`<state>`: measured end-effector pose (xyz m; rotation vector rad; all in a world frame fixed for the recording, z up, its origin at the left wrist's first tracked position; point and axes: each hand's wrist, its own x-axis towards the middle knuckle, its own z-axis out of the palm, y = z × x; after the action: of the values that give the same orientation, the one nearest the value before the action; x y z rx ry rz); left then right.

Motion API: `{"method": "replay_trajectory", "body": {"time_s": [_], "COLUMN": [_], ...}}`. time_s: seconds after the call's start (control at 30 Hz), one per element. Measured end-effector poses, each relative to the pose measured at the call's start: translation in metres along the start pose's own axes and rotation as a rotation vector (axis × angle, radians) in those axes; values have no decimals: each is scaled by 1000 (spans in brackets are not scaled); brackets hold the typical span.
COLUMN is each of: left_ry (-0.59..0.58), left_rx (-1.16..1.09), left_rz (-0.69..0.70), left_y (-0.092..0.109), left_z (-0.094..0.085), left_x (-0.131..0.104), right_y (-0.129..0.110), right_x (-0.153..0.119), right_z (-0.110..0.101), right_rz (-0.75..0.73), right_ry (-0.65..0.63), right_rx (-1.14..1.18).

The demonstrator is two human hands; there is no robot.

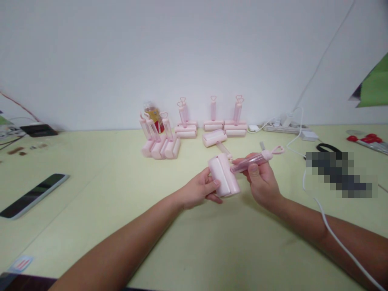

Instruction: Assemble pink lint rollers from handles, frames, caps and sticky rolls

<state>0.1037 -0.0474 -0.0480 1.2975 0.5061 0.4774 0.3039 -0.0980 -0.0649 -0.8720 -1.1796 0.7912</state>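
Both hands are on one pink lint roller (224,174), raised over the table. My left hand (198,189) grips its boxy covered head, thumb on the front face. Around the translucent handle (250,162) the fingers of my right hand (263,182) are closed, with the heart-shaped loop sticking out to the right. Just behind, another lint roller (214,138) lies on its side, its handle partly hidden. Several more pink lint rollers stand upright: a group (160,147) at left, and others (185,130) along the wall.
A yellow-labelled container (154,117) stands behind the left group. At right are a power strip (285,128), a white cable (325,224) crossing over my right forearm, and red-handled tools (371,138). A dark flat device (34,196) lies at left on the pale yellow-green table (91,182).
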Motion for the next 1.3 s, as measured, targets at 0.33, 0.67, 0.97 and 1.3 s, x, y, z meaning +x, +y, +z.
{"method": "replay_trajectory", "body": {"time_s": [0.33, 0.67, 0.97, 1.3], "left_ry": [487, 79, 862, 1086], "left_rx": [1073, 1088, 1469, 1492], "left_rz": [138, -55, -474, -658], "left_y": [30, 53, 48, 49], "left_z": [4, 2, -103, -150], "left_x": [-16, -57, -156, -133], "right_y": [-4, -7, 14, 21], "right_x": [2, -10, -3, -3], "right_z": [-6, 1, 2, 1], "right_rz": [147, 246, 381, 376], "right_ry": [-373, -455, -313, -367], "right_rx": [-72, 218, 159, 133]}}
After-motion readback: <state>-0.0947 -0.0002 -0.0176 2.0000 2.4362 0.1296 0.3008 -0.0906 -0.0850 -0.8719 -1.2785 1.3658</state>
